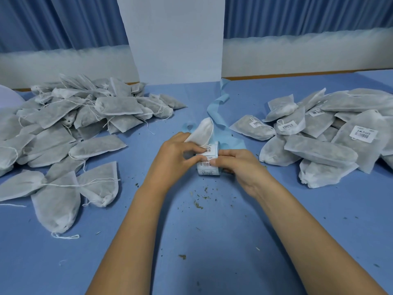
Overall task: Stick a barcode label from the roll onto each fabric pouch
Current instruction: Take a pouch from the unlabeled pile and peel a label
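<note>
Both forearms are cut off by the bottom of the view; the near edge of the tabletop (212, 248) is not seen. Blue surface, open and bare along the near middle except for scattered dry crumbs (198, 205).

Mid-tabletop: the right hand (231, 165) is curled round the label roll (209, 168), which stands on the surface, mostly hidden by fingers. The left hand (180, 152) grips a white pouch (203, 130), its fingertips meeting the right hand's at the roll's top label. Whether that label is pinched cannot be told.

Behind the roll, the blue backing strip (219, 116) trails toward the far edge.

- Toward the left edge: loose pouches (55, 201), then a heap of plain pouches (85, 116), partly cut off.
- Toward the right edge: a heap with labels showing (329, 135). Print unreadable.

Beyond the far edge: white panel (176, 39), blue curtain (63, 22).
</note>
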The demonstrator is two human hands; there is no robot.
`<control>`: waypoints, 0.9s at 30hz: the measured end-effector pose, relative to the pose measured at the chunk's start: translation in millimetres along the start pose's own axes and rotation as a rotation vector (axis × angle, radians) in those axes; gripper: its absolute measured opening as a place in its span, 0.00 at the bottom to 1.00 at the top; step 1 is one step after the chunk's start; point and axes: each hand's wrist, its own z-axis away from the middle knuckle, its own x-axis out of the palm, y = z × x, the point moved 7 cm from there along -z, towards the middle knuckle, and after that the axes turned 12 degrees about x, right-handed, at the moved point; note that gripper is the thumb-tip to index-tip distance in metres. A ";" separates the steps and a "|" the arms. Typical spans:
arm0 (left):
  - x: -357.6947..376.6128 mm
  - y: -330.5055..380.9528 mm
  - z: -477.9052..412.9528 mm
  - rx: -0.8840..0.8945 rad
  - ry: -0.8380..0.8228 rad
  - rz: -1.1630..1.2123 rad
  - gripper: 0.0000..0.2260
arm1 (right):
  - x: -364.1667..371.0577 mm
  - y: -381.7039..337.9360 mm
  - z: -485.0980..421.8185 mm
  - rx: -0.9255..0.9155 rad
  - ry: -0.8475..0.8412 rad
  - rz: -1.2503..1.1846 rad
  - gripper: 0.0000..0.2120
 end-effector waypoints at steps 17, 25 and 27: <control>-51.0 -34.3 23.8 -0.496 0.737 0.467 0.03 | -14.5 -4.7 -8.9 -0.064 0.267 -0.104 0.07; -27.4 16.7 4.2 0.000 0.380 0.137 0.07 | -2.4 -41.3 33.6 -0.535 0.314 0.061 0.15; -24.4 25.4 3.7 0.095 0.347 0.076 0.08 | 3.7 -37.6 31.9 -0.403 0.234 -0.006 0.17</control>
